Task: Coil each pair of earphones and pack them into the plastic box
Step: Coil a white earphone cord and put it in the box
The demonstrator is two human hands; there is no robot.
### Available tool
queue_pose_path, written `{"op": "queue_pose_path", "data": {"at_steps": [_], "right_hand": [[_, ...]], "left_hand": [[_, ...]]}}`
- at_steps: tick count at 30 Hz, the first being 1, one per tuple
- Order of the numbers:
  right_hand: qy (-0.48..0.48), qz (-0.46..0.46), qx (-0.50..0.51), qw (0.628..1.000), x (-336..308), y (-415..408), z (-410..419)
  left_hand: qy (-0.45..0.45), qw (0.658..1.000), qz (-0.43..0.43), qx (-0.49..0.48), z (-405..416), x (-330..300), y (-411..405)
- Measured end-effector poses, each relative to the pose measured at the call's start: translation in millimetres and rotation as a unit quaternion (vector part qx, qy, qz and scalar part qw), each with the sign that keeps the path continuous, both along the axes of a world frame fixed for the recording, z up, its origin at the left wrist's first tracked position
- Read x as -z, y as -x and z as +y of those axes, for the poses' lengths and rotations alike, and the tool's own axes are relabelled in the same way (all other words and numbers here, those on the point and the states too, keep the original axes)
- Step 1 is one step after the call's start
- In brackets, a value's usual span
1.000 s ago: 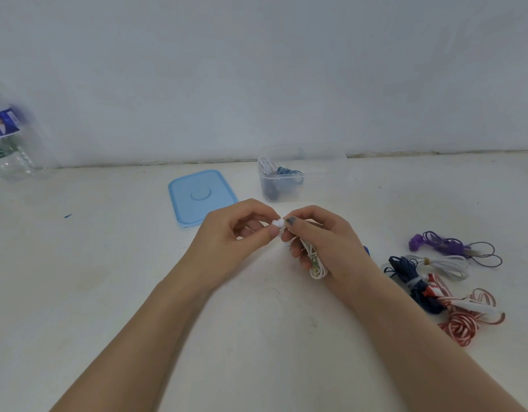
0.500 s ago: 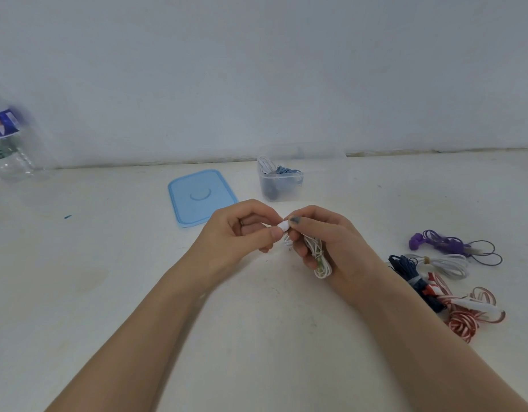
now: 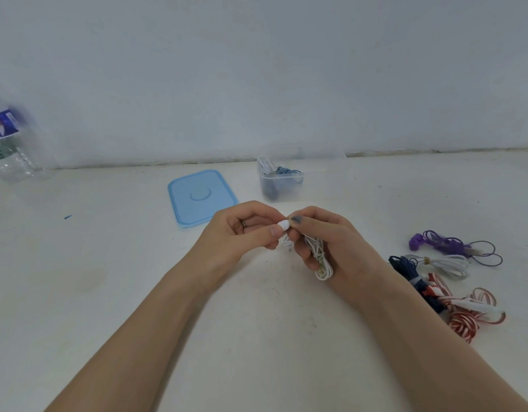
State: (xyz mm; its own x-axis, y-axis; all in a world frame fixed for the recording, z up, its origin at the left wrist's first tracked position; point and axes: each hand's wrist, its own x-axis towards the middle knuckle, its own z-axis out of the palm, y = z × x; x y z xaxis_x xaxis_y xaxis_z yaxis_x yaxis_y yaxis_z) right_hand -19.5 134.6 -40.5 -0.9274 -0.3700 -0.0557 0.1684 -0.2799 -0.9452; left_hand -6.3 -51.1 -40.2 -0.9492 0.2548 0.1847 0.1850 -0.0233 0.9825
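The lid [image 3: 201, 197] is pale blue. The plastic box [image 3: 282, 185] is clear, showing white and blue cords inside. The coil in hand [image 3: 320, 260] is white. To the right lie purple earphones [image 3: 443, 245], a white pair [image 3: 443, 264], a navy pair [image 3: 406, 270] and a red-and-white striped pair [image 3: 467, 318] (candy-cane bands). The table [image 3: 108, 263] is off-white.

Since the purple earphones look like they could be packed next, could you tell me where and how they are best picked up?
Take the purple earphones at the thick purple bundle in the middle, not the thin loops trailing right. Pinching there would likely gather most strands at once. Come from above with the right hand, which is nearer; the white earphones lie close on the near side, so a low approach risks snagging them.
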Motion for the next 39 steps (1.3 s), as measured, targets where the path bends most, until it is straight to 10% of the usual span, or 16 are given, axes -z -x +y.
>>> {"op": "queue_pose_path", "data": {"at_steps": [17, 29, 39], "right_hand": [[0.012, -0.006, -0.002, 1.0, -0.2, 0.2, 0.4], [0.006, -0.009, 0.007, 1.0, -2.0, -0.9, -1.5], [0.009, -0.031, -0.009, 0.999, -3.6, 1.2, -1.2]], "left_hand": [[-0.028, 0.999, -0.027, -0.003, 4.7, 0.3, 0.1], [0.125, 0.973, 0.162, -0.112, 9.7, 1.7, -4.7], [0.082, 0.982, 0.138, -0.097, 10.7, -1.1, -6.4]]}}
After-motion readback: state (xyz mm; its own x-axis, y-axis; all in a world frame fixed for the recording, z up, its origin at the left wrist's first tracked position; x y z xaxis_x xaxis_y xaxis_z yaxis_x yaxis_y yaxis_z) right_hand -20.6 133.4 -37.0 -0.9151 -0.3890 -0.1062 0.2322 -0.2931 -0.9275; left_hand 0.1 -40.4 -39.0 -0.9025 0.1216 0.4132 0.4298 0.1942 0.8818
